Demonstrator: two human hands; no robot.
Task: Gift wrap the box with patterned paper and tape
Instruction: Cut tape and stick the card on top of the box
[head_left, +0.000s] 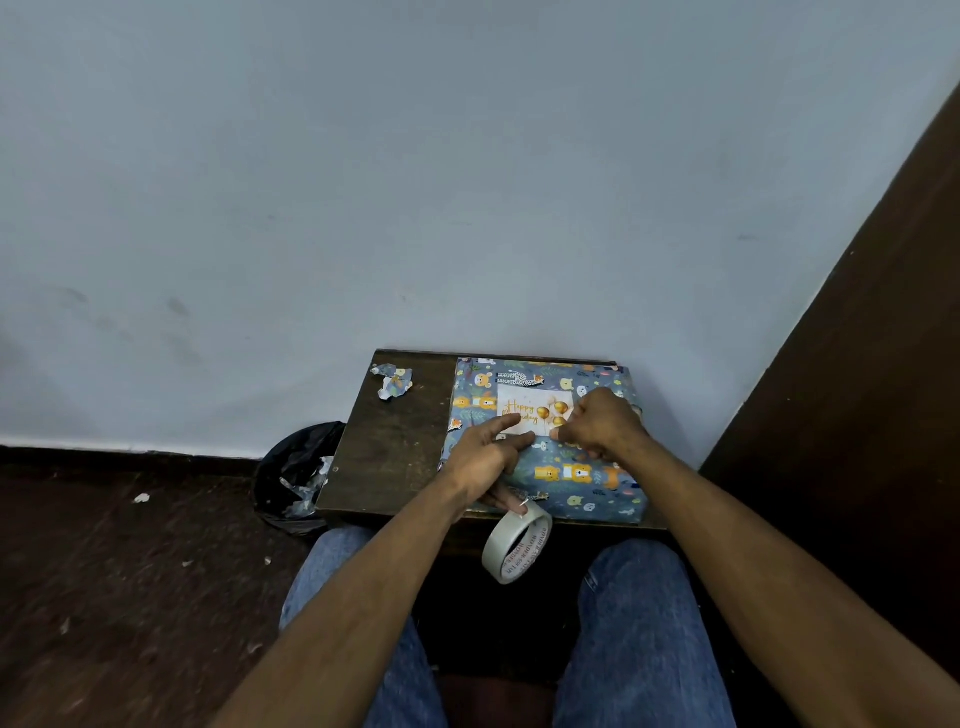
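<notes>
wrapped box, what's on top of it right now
A white birthday card lies on the box, with left hand fingers on its near edge and the right hand covering its right corner. Tape there can't be made out.

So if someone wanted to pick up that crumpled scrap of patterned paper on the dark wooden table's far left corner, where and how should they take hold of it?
Probably from above, pinching the raised crumpled folds of the scrap of patterned wrapping paper. It lies loose on the dark wooden table, apart from the wrapped box, with nothing over it. Its creased, upturned edges should give fingertips purchase; no flat edge needs prying.
</notes>
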